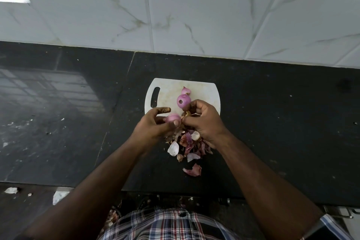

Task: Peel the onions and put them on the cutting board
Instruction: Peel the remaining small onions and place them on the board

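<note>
A white cutting board (pixel 206 91) with a handle slot lies on the black counter. Two peeled purple onions rest on it: a larger one (pixel 183 101) and a smaller one (pixel 186 90) behind it. My left hand (pixel 153 124) grips a pale pink onion (pixel 172 118) just in front of the board's near edge. My right hand (pixel 204 121) pinches a brownish bit of skin (pixel 186 113) at that onion's right end. Loose skins (pixel 188 146) lie heaped on the counter below my hands.
The black counter (pixel 272 122) stretches left and right, speckled with small scraps. A white marble-look tiled wall (pixel 194 15) rises behind it. More skin pieces (pixel 192 170) lie near the counter's front edge. My checked shirt (pixel 167 224) fills the bottom.
</note>
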Available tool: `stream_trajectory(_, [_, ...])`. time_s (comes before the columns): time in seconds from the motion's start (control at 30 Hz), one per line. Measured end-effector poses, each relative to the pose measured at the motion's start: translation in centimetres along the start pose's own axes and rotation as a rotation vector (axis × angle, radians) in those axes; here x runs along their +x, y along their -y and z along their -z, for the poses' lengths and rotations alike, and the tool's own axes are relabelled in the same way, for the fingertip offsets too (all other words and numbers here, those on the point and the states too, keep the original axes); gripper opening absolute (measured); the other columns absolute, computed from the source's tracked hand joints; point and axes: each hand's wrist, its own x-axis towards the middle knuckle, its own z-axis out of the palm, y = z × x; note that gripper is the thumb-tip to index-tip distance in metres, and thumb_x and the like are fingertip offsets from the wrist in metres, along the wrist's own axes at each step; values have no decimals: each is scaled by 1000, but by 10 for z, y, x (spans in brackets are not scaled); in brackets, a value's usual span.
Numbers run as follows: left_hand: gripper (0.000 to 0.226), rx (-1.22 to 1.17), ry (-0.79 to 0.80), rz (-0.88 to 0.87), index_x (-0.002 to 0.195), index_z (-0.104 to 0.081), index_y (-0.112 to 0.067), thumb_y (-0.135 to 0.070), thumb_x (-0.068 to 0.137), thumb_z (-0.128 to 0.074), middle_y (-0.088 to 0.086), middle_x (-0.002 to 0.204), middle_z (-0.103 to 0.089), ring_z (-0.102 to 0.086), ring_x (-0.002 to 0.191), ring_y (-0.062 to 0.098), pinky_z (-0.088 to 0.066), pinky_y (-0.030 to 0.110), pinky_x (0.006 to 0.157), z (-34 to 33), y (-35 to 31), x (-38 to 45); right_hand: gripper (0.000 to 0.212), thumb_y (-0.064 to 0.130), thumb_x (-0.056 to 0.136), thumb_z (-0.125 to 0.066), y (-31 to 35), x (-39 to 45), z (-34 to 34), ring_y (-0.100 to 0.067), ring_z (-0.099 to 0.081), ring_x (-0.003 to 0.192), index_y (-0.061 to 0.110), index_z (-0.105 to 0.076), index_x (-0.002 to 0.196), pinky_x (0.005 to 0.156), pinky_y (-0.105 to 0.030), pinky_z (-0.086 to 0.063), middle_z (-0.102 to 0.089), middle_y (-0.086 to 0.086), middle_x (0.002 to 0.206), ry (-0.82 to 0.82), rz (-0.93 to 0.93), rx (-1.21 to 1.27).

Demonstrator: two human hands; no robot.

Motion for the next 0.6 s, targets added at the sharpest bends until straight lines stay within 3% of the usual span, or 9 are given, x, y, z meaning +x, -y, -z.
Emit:
stream_trajectory(0.1, [58, -126, 12, 54, 127, -56, -4, -11, 74, -81, 23, 114, -71, -70, 105, 40, -51, 60, 100, 0, -2, -2, 22, -1, 82, -71, -1, 0, -2, -18, -66, 79, 14, -67, 97, 63, -24, -55, -69, -7, 92, -9, 41, -11])
stream_trajectory(0.2, [56, -110, 19, 25, 123, -58, -1, -5, 72, -79, 24, 114, -71, -72, 95, 34, -58, 48, 87, 0, -3, -3, 27, 5, 80, -76, -3, 0, -1, -18, -70, 86, 16, -67, 102, 73, -33, -59, -71, -9, 101, 44, -5, 19])
stream_trajectory(0.33, [54, -127, 20, 6, 122, -60, -1, -4, 71, -79, 21, 106, -72, -73, 87, 28, -62, 31, 70, -1, -4, -4, 32, -3, 76, -77, -3, 0, -2, -19, -72, 85, 18, -67, 99, 74, -36, -60, -74, -8, 98, 51, -14, 21])
stream_trajectory(0.5, [47, -151, 36, -12, 114, -61, -5, 0, 70, -78, 22, 103, -72, -70, 88, 33, -57, 37, 71, -2, -5, -3, 31, -7, 77, -73, -1, -2, -6, -15, -67, 81, 14, -64, 98, 68, -30, -57, -71, -6, 88, -6, 22, 38])
stream_trajectory(0.6, [50, -234, 26, 4, 120, -56, -6, 1, 74, -75, 21, 106, -73, -73, 89, 30, -60, 37, 71, -2, -7, -5, 30, -7, 78, -75, -1, -2, -4, -17, -68, 84, 14, -63, 96, 72, -30, -59, -71, -8, 90, -1, 101, -51])
